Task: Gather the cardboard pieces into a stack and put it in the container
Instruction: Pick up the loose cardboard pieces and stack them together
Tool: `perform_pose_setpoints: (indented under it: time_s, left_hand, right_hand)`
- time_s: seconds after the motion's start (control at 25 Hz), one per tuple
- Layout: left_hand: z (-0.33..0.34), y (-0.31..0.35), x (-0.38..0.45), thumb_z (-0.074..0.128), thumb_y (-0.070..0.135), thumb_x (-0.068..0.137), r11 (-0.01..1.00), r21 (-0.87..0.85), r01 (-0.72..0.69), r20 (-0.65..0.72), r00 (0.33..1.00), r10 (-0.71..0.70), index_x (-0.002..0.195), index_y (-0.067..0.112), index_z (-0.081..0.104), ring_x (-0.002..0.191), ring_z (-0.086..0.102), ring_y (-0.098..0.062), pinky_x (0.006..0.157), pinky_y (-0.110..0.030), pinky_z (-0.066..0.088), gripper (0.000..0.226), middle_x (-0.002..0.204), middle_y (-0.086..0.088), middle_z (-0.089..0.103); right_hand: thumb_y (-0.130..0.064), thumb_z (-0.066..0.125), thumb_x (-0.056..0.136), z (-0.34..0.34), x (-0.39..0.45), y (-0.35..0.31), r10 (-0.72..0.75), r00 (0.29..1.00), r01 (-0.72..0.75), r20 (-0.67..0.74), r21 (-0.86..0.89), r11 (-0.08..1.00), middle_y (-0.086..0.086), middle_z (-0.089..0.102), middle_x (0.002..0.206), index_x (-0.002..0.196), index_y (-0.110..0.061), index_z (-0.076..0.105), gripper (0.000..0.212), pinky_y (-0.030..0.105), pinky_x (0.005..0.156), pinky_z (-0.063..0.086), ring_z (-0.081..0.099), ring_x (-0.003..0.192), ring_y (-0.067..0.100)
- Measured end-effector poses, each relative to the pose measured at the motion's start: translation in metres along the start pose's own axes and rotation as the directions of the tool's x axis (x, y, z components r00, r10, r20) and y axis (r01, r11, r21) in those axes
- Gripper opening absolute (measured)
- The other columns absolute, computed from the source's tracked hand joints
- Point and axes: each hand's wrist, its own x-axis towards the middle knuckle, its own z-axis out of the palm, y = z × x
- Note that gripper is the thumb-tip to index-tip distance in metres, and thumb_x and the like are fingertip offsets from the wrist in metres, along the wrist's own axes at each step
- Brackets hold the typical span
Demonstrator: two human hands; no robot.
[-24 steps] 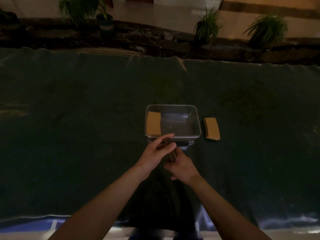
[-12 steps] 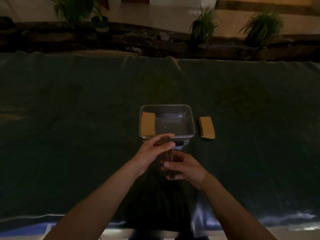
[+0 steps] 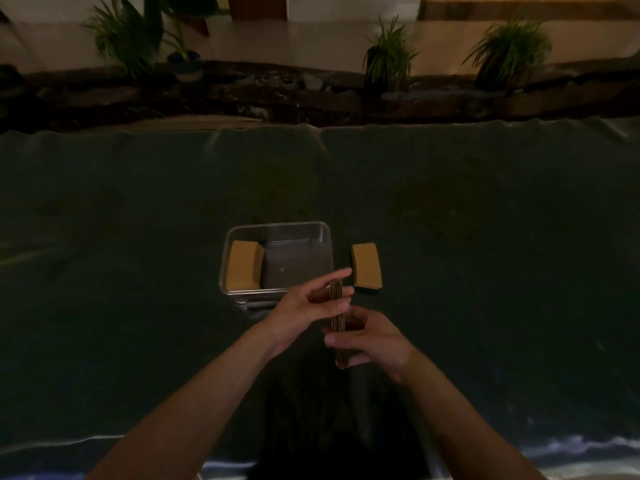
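Observation:
A stack of cardboard pieces stands on edge between my hands, just in front of the clear container. My left hand presses its left face and far end. My right hand clasps its near end from the right. Inside the container, another tan cardboard stack lies flat against the left wall. A third tan stack lies on the dark cloth just right of the container.
A dark green cloth covers the wide table. Potted plants and a dark rocky border stand beyond the far edge. The near edge shows a pale strip.
The on-edge stack and both hands have shifted a little to the right and nearer to me. My right hand's grip has slid toward the stack's near end.

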Motion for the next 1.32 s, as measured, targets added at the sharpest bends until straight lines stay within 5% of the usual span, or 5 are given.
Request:
perform_pose_setpoints:
  time_s: [0.28,0.52,0.92,1.2,1.32]
  left_hand:
    - [0.072,0.02,0.059,0.081,0.038,0.077,1.0,0.029,0.012,-0.111,0.994,-0.009,0.121,0.044,0.067,0.116,0.064,-0.004,0.09,-0.03,0.047,0.047,0.122,0.011,0.071]
    - [0.084,0.028,0.084,0.084,0.035,0.074,0.999,0.013,0.051,-0.252,0.967,-0.046,0.112,0.044,0.071,0.117,0.063,-0.01,0.091,-0.03,0.048,0.041,0.121,0.006,0.072]
    - [0.088,0.035,0.153,0.082,0.029,0.075,0.963,0.011,0.268,-0.72,0.67,-0.179,0.099,0.042,0.069,0.109,0.059,-0.015,0.082,-0.028,0.047,0.031,0.103,0.011,0.066]
    - [0.055,0.03,0.156,0.077,0.045,0.081,0.926,-0.22,0.306,-0.532,0.758,-0.377,0.146,0.033,0.042,0.123,0.048,-0.022,0.096,-0.044,0.046,0.075,0.133,0.007,0.048]
    - [0.041,0.021,0.155,0.065,0.033,0.094,0.81,-0.455,0.37,-0.355,0.759,-0.546,0.127,0.022,0.055,0.105,0.062,-0.024,0.075,-0.037,0.053,0.037,0.124,-0.007,0.061]
  right_hand:
    - [-0.025,0.084,0.073,-0.088,-0.014,-0.012,-0.018,0.998,0.019,0.059,-0.021,1.0,-0.001,0.066,0.122,0.115,-0.029,0.06,0.048,0.033,0.08,0.061,0.071,0.103,0.013]
    - [-0.044,0.088,0.06,-0.116,0.001,-0.018,0.041,0.997,-0.04,0.059,-0.028,0.999,-0.003,0.064,0.127,0.134,-0.025,0.053,0.085,0.036,0.085,0.061,0.067,0.109,0.015]
    - [-0.038,0.071,0.082,-0.114,0.038,-0.032,-0.374,0.861,0.057,-0.344,-0.666,0.744,-0.011,0.066,0.086,0.094,-0.031,0.058,0.019,0.033,0.067,0.059,0.064,0.075,0.005]
    - [-0.023,0.068,0.087,-0.133,0.08,-0.032,-0.084,0.925,0.005,-0.369,-0.21,0.978,-0.003,0.069,0.098,0.091,-0.024,0.065,0.005,0.031,0.073,0.059,0.068,0.091,0.014]
    - [-0.019,0.067,0.089,-0.141,0.099,-0.026,0.091,0.939,-0.072,-0.332,0.069,0.995,0.005,0.069,0.107,0.094,-0.019,0.068,0.005,0.028,0.067,0.056,0.068,0.095,0.018]
